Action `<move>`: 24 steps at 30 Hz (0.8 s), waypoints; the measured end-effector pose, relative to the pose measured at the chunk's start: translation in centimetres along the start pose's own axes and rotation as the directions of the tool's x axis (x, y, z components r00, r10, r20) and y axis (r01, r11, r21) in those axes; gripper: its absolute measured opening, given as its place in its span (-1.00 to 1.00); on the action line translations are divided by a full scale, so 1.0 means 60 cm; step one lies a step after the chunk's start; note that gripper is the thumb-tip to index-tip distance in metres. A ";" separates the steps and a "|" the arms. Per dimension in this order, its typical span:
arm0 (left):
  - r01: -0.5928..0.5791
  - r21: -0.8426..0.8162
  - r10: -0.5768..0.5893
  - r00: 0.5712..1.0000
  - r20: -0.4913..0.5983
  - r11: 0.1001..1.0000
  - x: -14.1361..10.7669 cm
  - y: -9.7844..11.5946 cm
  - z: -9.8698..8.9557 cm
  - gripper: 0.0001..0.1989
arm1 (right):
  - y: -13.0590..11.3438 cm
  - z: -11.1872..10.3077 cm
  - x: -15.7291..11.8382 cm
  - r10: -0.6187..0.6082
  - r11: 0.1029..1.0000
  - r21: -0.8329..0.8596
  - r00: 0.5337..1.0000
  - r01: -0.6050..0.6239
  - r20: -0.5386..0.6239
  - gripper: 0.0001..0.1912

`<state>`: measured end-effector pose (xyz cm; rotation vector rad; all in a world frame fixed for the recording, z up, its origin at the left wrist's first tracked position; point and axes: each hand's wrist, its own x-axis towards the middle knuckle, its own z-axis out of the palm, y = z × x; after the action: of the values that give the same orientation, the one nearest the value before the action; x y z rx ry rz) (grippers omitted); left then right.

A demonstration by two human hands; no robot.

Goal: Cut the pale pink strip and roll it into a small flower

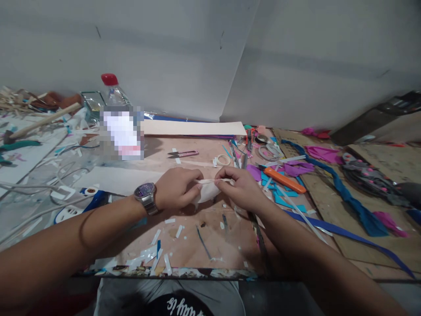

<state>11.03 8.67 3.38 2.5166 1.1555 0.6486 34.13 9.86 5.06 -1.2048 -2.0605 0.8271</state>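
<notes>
Between my two hands is a strip of white paper (pixel 208 191), with its upper edge folded or rolled. My left hand (pixel 177 186), with a metal watch (pixel 145 196) on the wrist, pinches that edge between thumb and fingers. A short way to the right, my right hand (pixel 240 186) pinches the same edge. A long pale strip (pixel 115 179) lies on the table to the left, running behind my left hand; whether it joins the held paper is hidden. Beyond the hands lie small thread snips (pixel 184 153) and a tape roll (pixel 223 159).
An orange utility knife (pixel 285 180) lies to the right among blue and purple scraps. A long cream sheet (pixel 194 127) rests at the back near a red-capped bottle (pixel 112 90). At left are a blue-and-white power strip (pixel 79 206) and cables. Paper bits litter the front edge.
</notes>
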 end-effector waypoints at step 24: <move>0.100 0.030 -0.097 0.993 -0.069 0.995 -0.001 -0.013 0.006 -0.66 | 0.003 0.002 0.000 0.036 0.997 -0.066 0.999 -0.038 -0.034 -0.88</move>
<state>10.68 9.13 2.73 2.4641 1.3160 0.6989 34.13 9.93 4.85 -1.2872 -2.0595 0.7567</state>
